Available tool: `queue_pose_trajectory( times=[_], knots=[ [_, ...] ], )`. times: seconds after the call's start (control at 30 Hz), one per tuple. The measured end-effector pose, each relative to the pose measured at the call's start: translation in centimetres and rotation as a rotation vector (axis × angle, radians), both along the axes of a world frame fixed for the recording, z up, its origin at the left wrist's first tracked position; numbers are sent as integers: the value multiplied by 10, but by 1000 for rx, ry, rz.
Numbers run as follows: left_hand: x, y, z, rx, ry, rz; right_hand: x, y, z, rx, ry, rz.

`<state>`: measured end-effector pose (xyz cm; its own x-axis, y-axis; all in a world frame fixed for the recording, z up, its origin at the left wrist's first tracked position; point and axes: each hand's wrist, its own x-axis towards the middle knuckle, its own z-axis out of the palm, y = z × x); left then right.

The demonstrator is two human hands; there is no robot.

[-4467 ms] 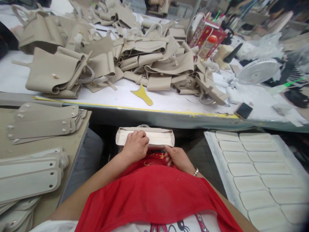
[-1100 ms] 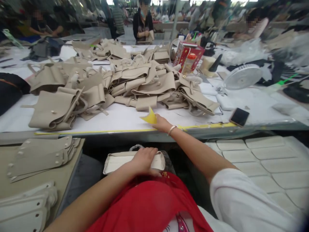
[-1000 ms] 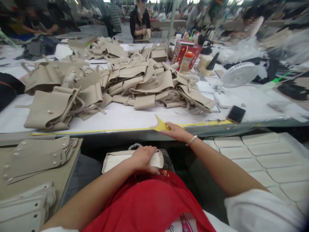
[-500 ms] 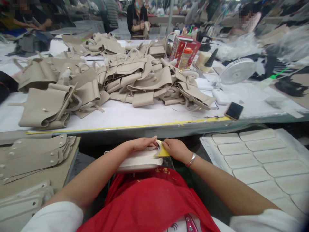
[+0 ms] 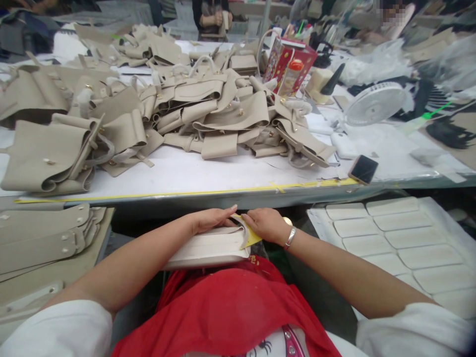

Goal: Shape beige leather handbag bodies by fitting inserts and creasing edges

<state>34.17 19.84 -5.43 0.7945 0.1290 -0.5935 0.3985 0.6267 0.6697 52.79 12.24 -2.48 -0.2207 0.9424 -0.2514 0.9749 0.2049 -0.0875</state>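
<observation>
A cream leather piece with folded sides (image 5: 208, 248) rests on the lap, against the red apron (image 5: 230, 307). My left hand (image 5: 213, 219) lies over its top, fingers together and pressed on it, thumb raised. At the piece's right end, my right hand (image 5: 265, 225) is closed on a yellow piece with a curved edge (image 5: 251, 239). This yellow piece touches the end of the cream piece. Something round and golden (image 5: 286, 221) shows just behind the right wrist, beside a silver bracelet.
Beige bag parts (image 5: 230, 109) are heaped on the white table (image 5: 186, 173). A phone (image 5: 363, 169) lies at its edge, near a white fan (image 5: 375, 103). Pale panels (image 5: 405, 220) lie at right, strips (image 5: 44, 223) at left. Another person's hands (image 5: 219, 20) show at the back.
Both hands have shifted slightly left with the cream and yellow pieces. More of the cream piece's top shows. The round golden thing has come into view, and the camera's view has tilted down a little.
</observation>
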Motion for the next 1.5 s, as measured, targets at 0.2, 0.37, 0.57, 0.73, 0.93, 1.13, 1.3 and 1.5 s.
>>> queue_pose_trajectory(
  times=[0.2,0.37,0.57,0.73,0.93,1.13,1.3,1.5],
  knots=[
    [11,10,-3,-78,-43,32,1,-1,-3,46,8,53],
    [13,4,-7,-98,-93,-56,0,-8,-4,32,45,75],
    [8,1,-7,-110,22,-24,0,-6,-4,5,55,96],
    [12,4,-9,-116,66,-40,1,1,-4,-16,69,117],
    [9,5,-12,-4,92,-124,5,9,-4,-96,103,170],
    [1,9,-2,459,117,-240,6,10,-7,-84,117,270],
    [0,10,3,649,141,-319,7,8,-7,-87,110,302],
    [0,0,21,765,64,-352,10,14,-8,-93,135,272]
  ],
)
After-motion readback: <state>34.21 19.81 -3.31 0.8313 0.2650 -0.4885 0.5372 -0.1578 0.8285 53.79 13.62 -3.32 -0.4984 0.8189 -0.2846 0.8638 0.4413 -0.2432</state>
